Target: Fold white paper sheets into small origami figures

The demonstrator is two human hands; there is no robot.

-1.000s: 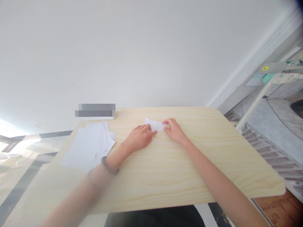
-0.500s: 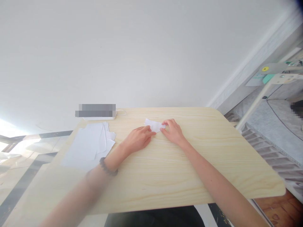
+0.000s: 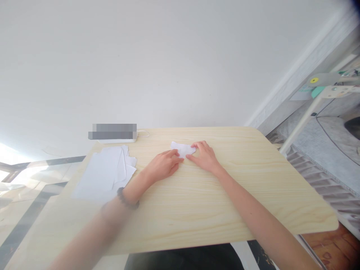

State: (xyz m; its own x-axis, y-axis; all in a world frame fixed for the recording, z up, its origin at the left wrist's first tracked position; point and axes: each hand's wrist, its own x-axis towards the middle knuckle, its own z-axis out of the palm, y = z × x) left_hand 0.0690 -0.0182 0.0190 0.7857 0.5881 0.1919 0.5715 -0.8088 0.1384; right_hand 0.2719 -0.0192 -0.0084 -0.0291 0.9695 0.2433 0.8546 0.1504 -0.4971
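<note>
A small white piece of paper [image 3: 184, 150] with an uneven edge lies on the wooden table near its far side. My left hand [image 3: 165, 164], with a dark bead bracelet at the wrist, grips the paper's lower left edge between thumb and fingers. At the other end, my right hand [image 3: 204, 155] has its fingertips on the upper right corner and its thumb at the lower edge. The fingers of both hands partly cover the paper's edges.
Several white paper sheets [image 3: 104, 168] lie overlapped at the table's left. Behind them stands a white-based box [image 3: 118, 140], blurred out on top, with a thin white cable. A pale wall [image 3: 168, 67] rises behind the table [image 3: 239, 210]. A metal frame [image 3: 302, 122] stands at the right.
My right thumb has slid left and down along the paper's lower edge. The left hand stays nearly in place on the paper. The view has shifted very slightly.
</note>
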